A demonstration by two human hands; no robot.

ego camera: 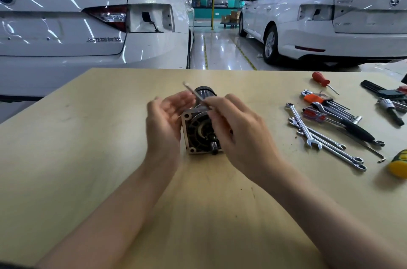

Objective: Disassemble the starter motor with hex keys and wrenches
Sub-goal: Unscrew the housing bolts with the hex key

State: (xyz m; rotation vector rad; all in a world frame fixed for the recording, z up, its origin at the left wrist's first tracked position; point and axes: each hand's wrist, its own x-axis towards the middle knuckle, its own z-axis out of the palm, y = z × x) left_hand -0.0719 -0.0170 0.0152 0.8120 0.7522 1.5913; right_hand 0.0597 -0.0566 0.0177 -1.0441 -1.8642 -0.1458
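Note:
The starter motor (201,130) lies on the wooden table (88,136), its flanged end with the shaft facing me and its dark round body pointing away. My right hand (237,134) pinches a thin, long silver rod-like tool or bolt (193,92) that slants up and to the left above the motor. My left hand (165,121) is beside the motor's left side, palm turned inward and fingers relaxed; it holds nothing. Both hands are blurred, and the right hand hides the motor's right side.
Loose tools lie on the right of the table: combination wrenches (308,130), a hex key set in an orange holder (317,98), a red-handled screwdriver (322,79), a ratchet (392,110) and a yellow-handled tool (398,165). Two white cars are parked beyond the table's far edge.

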